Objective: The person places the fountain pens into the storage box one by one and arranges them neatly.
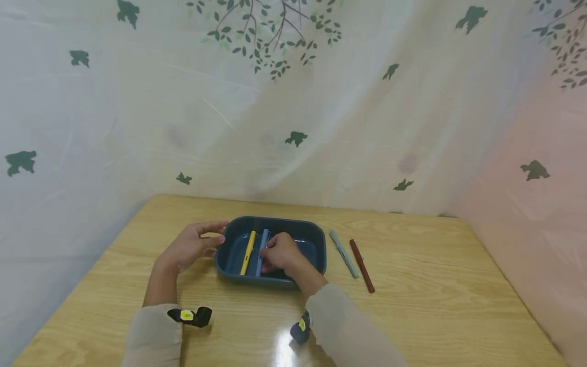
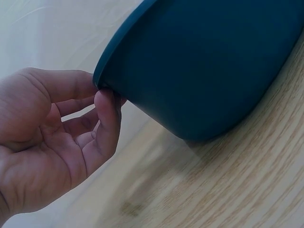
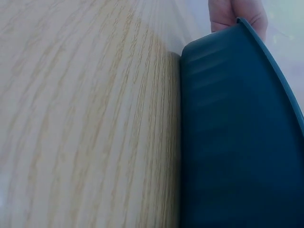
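Note:
A dark blue tray (image 1: 270, 280) with rounded corners stands on the table. At its left end my left hand (image 1: 192, 247) holds the rim; in the left wrist view the left hand (image 2: 57, 133) has its fingers bent against that edge. My right hand (image 1: 283, 252) reaches inside the tray and pinches a blue pen (image 1: 265, 237), whose middle is partly covered by the fingers. To the left of it in the tray lies a yellow pen (image 1: 248, 253). The right wrist view shows the tray's front wall (image 3: 228, 133) and some left-hand fingers (image 3: 237, 12), but not the right hand.
On the wooden table (image 1: 426, 285), right of the tray, lie a pale green pen (image 1: 344, 254) and a dark red pen (image 1: 362, 265), slanted side by side. A patterned curtain (image 1: 257, 168) hangs behind the table's back edge.

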Demonstrator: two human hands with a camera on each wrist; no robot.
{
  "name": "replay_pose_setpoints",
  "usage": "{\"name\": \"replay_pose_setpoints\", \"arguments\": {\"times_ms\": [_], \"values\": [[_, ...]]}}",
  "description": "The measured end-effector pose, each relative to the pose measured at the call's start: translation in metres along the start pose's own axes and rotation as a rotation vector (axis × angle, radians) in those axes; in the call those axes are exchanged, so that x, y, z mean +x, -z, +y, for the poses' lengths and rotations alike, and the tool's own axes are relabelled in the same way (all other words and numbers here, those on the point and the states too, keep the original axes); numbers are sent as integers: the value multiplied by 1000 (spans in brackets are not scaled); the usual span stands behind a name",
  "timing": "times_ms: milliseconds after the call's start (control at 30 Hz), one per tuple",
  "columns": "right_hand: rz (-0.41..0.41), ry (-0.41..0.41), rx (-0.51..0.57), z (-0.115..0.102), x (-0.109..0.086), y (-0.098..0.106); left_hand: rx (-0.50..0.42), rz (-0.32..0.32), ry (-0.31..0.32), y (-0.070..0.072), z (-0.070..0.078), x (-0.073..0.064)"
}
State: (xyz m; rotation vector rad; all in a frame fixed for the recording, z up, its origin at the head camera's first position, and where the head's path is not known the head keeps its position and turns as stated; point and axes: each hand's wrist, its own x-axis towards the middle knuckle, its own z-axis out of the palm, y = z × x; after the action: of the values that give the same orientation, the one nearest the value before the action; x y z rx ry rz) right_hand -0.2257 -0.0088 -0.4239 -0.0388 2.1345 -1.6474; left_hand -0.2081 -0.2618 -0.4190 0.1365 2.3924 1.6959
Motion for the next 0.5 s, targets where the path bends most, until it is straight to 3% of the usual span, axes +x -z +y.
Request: {"name": "replay_pose_setpoints", "arguments": {"times_ms": [500], "values": [[21,-59,-43,-2,1,-1,-16,-3,-2,0,1,-1]]}}
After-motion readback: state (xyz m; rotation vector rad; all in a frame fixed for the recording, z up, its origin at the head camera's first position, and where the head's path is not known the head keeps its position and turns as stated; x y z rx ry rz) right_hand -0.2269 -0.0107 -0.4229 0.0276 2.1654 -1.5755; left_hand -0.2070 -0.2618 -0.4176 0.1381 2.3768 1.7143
